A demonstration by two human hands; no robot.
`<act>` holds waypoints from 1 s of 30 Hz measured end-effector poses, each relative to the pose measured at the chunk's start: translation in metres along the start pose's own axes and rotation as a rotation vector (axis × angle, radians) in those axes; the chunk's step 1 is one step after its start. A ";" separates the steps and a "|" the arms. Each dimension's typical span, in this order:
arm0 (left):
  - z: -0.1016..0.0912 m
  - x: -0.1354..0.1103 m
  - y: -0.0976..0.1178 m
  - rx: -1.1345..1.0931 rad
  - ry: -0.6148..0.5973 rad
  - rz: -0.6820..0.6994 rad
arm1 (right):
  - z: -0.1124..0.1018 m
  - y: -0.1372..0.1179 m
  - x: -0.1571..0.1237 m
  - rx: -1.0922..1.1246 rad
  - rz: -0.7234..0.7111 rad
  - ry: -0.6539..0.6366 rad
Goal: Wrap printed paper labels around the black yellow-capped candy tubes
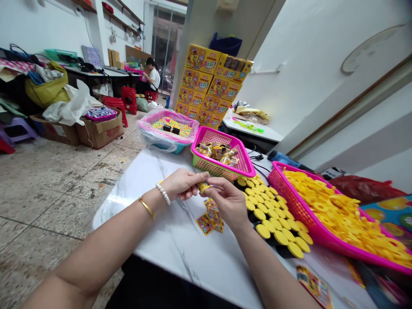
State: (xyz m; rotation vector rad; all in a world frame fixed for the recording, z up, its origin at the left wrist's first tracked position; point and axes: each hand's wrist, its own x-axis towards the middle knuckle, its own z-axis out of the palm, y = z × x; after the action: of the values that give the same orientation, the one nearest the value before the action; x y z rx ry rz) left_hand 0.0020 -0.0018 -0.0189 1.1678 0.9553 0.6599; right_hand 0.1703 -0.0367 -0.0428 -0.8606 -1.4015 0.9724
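Over the white table, my left hand [182, 183] and my right hand [230, 201] meet, both closed on one small yellow printed packet [203, 186]. Fingers cover much of it, so its exact kind is hard to make out. Below my right hand, a few flat printed cards [210, 218] lie loosely overlapped on the table. To the right of that hand stand many black cylinders with round yellow lids [277, 219], packed close together. A pink and green basket [247, 169] beyond my hands holds wrapped pieces with yellow labels [222, 154].
At right, a pink basket [273, 176] is filled with yellow plastic parts [337, 210]. A plastic-lined basin [141, 128] holds coloured beads [183, 128]. Stacked yellow boxes [201, 81] stand behind. More cards [317, 287] lie near the lower right. A person [153, 79] sits far back.
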 end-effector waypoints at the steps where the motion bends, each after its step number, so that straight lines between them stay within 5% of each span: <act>1: -0.001 0.000 0.000 -0.022 -0.006 0.000 | 0.000 0.001 -0.001 0.001 0.015 0.007; 6: -0.006 -0.004 0.007 -0.099 -0.041 0.091 | 0.000 0.010 0.008 0.075 0.208 0.042; 10: -0.008 -0.007 0.008 -0.214 -0.080 0.190 | -0.007 0.002 0.044 0.089 0.111 0.220; 13: -0.008 -0.008 0.010 -0.225 -0.025 0.210 | -0.019 -0.011 0.062 -0.039 0.146 0.169; 17: -0.013 -0.010 0.016 -0.113 0.082 0.222 | -0.031 -0.009 0.044 -0.294 0.314 0.048; 20: -0.028 -0.012 0.021 0.031 0.251 0.286 | -0.029 0.006 0.017 -0.492 0.283 -0.001; 25: -0.056 -0.011 0.024 0.122 0.615 0.422 | 0.010 0.013 -0.009 -0.673 -0.111 -0.175; 27: -0.061 -0.010 0.022 0.092 0.642 0.435 | 0.035 0.007 -0.014 -0.769 -0.245 -0.277; 30: -0.058 -0.008 0.019 0.055 0.616 0.444 | 0.071 0.000 -0.018 -0.986 -0.235 -0.340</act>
State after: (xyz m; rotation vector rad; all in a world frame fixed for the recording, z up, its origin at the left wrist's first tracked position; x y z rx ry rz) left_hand -0.0527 0.0236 -0.0043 1.2631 1.2362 1.4125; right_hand 0.1003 -0.0582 -0.0489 -1.2197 -2.2736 0.1914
